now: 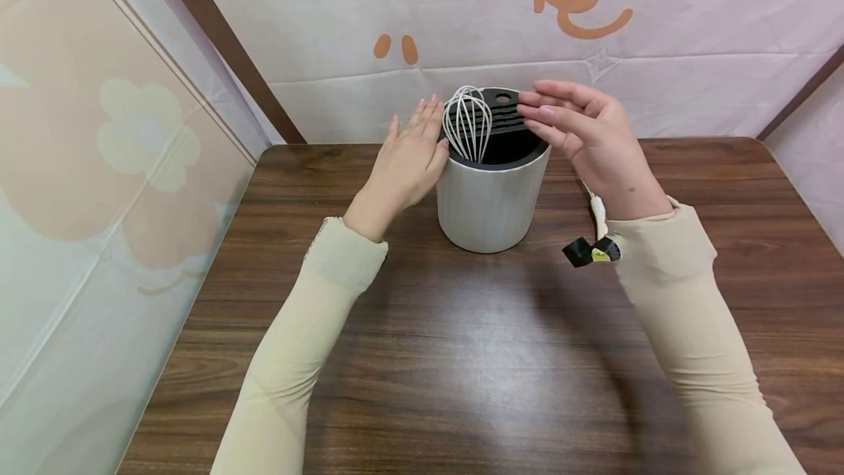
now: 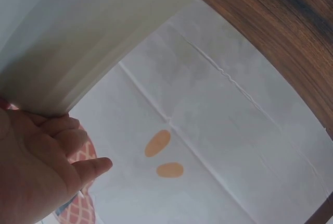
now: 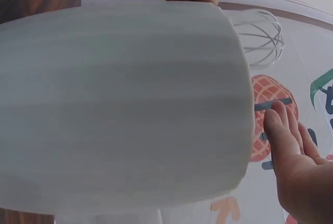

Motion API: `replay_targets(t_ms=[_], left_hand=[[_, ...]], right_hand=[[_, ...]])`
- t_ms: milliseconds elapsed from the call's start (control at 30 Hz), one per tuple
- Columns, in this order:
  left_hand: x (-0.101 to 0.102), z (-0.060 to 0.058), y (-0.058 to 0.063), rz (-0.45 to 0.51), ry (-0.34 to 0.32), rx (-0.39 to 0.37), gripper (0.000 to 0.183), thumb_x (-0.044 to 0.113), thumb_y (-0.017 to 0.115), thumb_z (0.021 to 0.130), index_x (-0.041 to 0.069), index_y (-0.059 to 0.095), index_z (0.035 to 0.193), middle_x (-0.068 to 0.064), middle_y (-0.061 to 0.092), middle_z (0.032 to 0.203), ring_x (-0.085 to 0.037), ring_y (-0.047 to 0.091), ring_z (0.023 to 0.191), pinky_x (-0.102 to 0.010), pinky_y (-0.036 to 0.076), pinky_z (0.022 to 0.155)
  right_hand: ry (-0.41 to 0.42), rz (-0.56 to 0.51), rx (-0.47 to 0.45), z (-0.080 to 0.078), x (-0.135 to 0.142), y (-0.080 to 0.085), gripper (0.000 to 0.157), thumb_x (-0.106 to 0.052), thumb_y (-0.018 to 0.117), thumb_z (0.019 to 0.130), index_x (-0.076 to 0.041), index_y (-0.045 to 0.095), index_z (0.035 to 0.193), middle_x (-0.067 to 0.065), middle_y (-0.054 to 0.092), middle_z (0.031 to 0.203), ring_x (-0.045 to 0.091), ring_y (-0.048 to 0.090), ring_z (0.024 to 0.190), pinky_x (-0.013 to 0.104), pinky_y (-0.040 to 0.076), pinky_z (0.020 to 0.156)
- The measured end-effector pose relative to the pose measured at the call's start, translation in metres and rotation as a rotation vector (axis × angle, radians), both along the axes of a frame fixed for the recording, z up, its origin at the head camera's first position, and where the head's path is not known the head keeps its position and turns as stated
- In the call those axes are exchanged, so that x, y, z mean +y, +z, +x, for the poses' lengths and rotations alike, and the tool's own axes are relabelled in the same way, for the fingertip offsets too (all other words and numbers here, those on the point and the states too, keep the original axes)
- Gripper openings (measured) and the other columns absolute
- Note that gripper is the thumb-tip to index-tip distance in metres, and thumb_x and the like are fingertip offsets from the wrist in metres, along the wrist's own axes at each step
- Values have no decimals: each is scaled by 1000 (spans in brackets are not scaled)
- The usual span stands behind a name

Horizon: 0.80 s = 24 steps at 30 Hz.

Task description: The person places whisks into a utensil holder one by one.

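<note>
A pale, round utensil holder [image 1: 491,207] stands upright near the table's back edge. Out of its left side rises the wire head of a white whisk [image 1: 471,127], its handle hidden inside. A black slotted insert [image 1: 504,114] spans the back of the opening. My left hand [image 1: 409,160] rests against the holder's left side, fingers straight; the left wrist view shows its fingertips at the wall [image 2: 104,41]. By the right rim is my right hand [image 1: 590,138], fingers extended and slightly bent, holding nothing. In the right wrist view that hand [image 3: 299,169] is just beyond the rim.
The brown wood-grain table [image 1: 461,358] runs back to a pale printed cloth wall [image 1: 330,6]. Another printed panel [image 1: 72,167] closes off the left side. A small black piece [image 1: 580,251] with a white cord [image 1: 598,215] hangs by the right cuff.
</note>
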<state>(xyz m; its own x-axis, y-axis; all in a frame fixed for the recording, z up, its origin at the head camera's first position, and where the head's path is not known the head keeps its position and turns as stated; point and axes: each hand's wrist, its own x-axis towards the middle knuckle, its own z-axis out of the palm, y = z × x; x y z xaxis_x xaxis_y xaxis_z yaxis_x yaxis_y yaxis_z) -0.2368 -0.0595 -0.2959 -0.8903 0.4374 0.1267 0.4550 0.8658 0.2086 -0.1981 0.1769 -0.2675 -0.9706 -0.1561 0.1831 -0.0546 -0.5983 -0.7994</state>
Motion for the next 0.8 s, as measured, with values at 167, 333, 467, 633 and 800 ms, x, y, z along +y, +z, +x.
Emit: replay_targets(t_ms=[167, 333, 467, 633, 800], left_hand=[[0, 0, 0, 4, 1, 3, 57, 32, 23, 102, 6, 14, 152, -3, 10, 157, -13, 1, 143, -44, 0, 114], [0, 0, -1, 3, 1, -2, 57, 32, 23, 102, 6, 13, 152, -3, 9, 157, -13, 1, 143, -44, 0, 114], [0, 0, -1, 7, 1, -1, 57, 32, 23, 102, 7, 13, 152, -3, 9, 157, -13, 1, 143, -43, 0, 114], [0, -1, -2, 9, 1, 1, 57, 32, 23, 102, 6, 13, 152, -4, 10, 157, -13, 2, 143, -43, 0, 114], [0, -1, -2, 5, 2, -3, 57, 32, 22, 102, 7, 12, 152, -2, 8, 157, -12, 0, 143, -43, -1, 114]], right_hand=[[-9, -36, -4, 0, 8, -3, 26, 13, 60, 84, 12, 62, 109, 25, 66, 102, 32, 65, 98, 35, 51, 86], [-14, -69, -7, 0, 15, -8, 26, 15, 60, 83, 14, 61, 109, 26, 65, 103, 35, 64, 99, 38, 49, 88], [-7, -80, -9, 0, 20, -11, 25, 17, 58, 84, 15, 60, 109, 27, 65, 102, 35, 64, 98, 38, 49, 88], [-8, -85, -10, 0, 24, -15, 25, 19, 56, 83, 16, 60, 108, 27, 65, 101, 34, 65, 97, 37, 50, 86], [-1, -84, -22, 1, 29, -19, 26, 19, 54, 84, 16, 60, 110, 26, 65, 103, 34, 64, 98, 36, 51, 86]])
